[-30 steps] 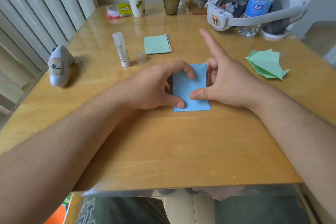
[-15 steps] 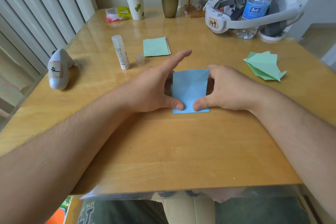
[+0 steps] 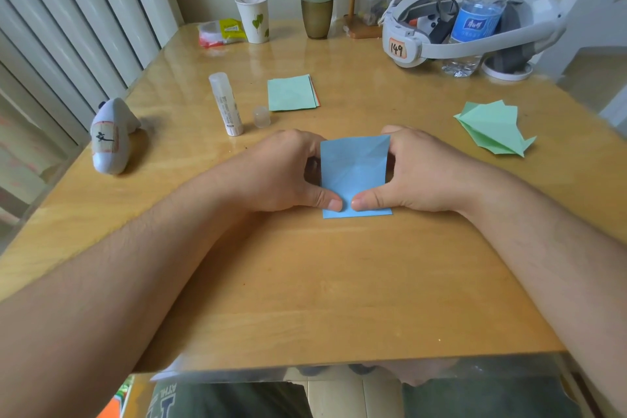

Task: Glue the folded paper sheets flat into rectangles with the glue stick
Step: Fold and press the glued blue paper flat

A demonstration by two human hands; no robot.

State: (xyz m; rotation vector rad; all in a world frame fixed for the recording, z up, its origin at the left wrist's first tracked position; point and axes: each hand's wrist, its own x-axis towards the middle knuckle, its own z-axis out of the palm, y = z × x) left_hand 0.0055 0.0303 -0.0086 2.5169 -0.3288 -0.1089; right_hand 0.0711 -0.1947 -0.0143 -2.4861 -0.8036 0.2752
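Blue folded paper (image 3: 353,170) lies mid-table (image 3: 305,282), where we hold it: our left hand (image 3: 285,173) and right hand (image 3: 424,170) curl round its side edges, thumbs pressing its near edge. Beyond lie a green rectangle stack (image 3: 291,93), an unglued green fold (image 3: 492,129), the glue stick (image 3: 226,105) and its cap (image 3: 261,116).
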